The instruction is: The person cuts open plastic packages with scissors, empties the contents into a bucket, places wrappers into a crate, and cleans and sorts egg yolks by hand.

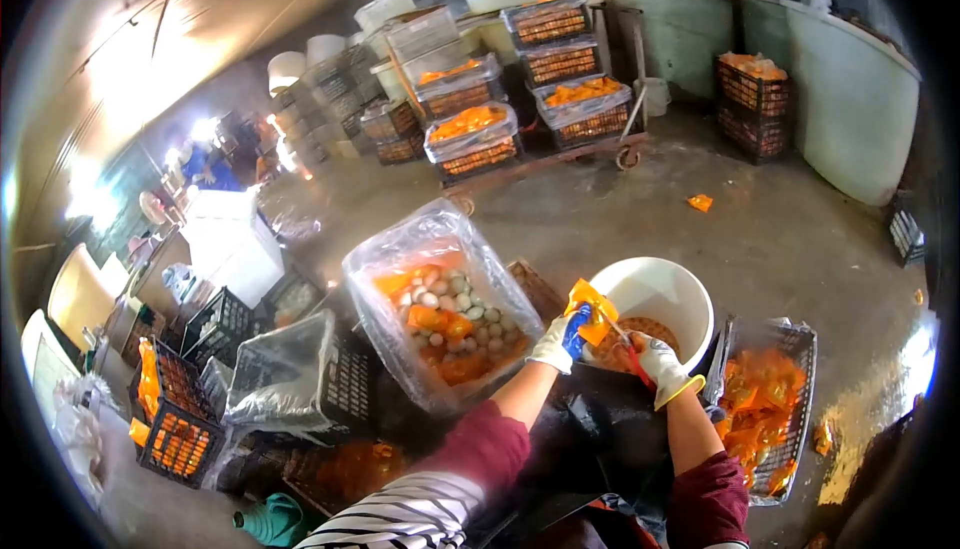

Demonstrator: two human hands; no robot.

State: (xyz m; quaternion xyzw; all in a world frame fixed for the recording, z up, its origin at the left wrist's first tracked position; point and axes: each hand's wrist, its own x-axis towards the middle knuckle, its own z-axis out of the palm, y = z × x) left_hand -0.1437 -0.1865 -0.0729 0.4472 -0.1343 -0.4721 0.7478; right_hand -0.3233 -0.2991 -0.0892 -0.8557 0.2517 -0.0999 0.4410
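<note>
My left hand (565, 340), in a white glove with blue on the fingers, is closed on an orange plastic bag (596, 311). My right hand (658, 359), in a white glove with a yellow cuff, grips a red-handled tool (638, 363). Its thin tip points up at the bag; I cannot tell if it is a knife or scissors. Both hands are over the near side of a white bucket (690, 289) with brownish-orange contents. Left of them, a crate lined with clear plastic (365, 279) holds pale eggs (462, 301) and orange bags.
To the right, a black crate (795, 404) holds crumpled orange bags. Stacked crates of orange bags stand on a trolley (540, 164) at the back. Large tubs (840, 99) line the back right. More crates (180, 429) are on the left. An orange scrap (700, 203) lies on the wet floor.
</note>
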